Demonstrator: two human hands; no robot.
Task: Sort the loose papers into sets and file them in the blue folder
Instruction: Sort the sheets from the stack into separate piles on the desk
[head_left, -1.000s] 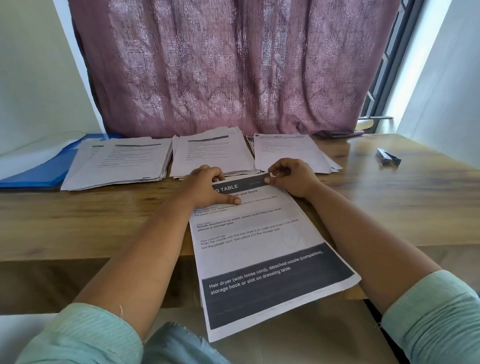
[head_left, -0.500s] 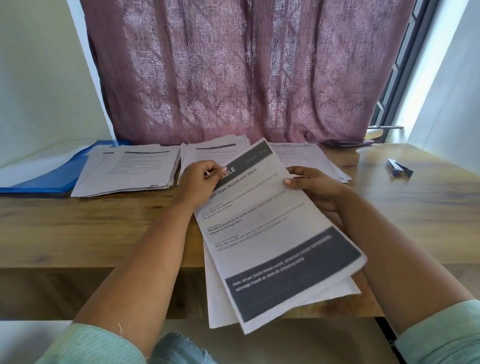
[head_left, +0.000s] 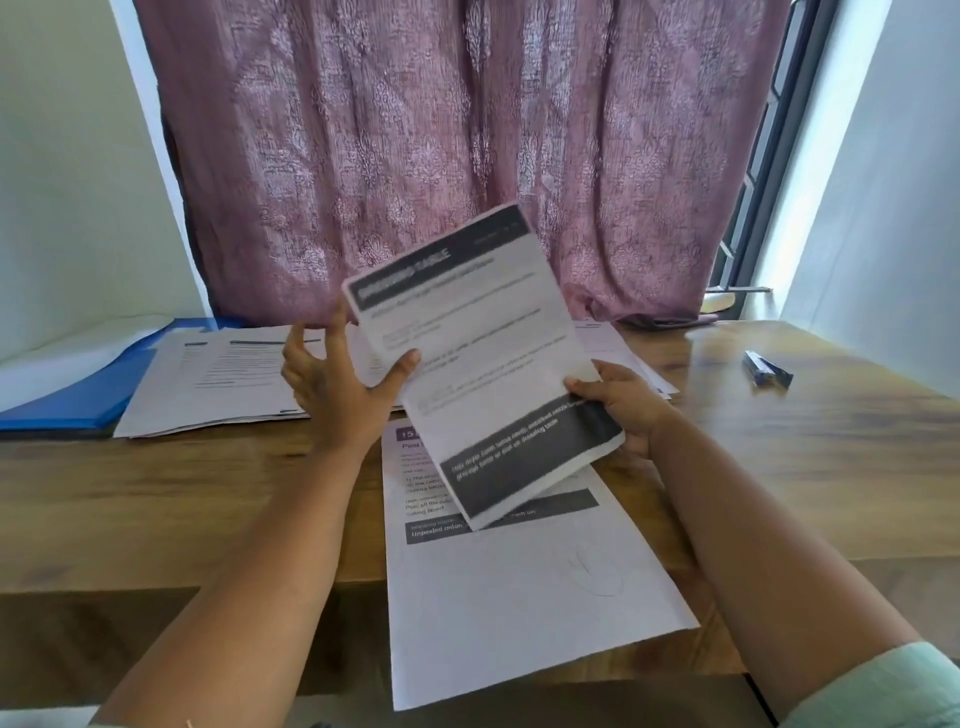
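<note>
My right hand (head_left: 621, 402) grips the lower right edge of a printed sheet set (head_left: 483, 358) with dark header and footer bands, held tilted in the air over the table. My left hand (head_left: 337, 379) is spread open at its left edge, with only the thumb touching the front. Below it a loose paper (head_left: 519, 597) with a dark band lies flat and overhangs the table's front edge. Sorted piles lie at the back: a left pile (head_left: 218, 379) and a right pile (head_left: 639, 364), with the middle mostly hidden. The blue folder (head_left: 78, 395) lies open at the far left.
A small dark stapler (head_left: 768, 370) lies on the wooden table (head_left: 831, 467) at the right. A mauve patterned curtain (head_left: 467, 130) hangs right behind the piles, with a window frame (head_left: 753, 208) to its right. White paper rests in the folder.
The top sheet set has been lifted off the table and raised toward the curtain. My left hand let go of its top and opened, and a different paper now shows underneath.
</note>
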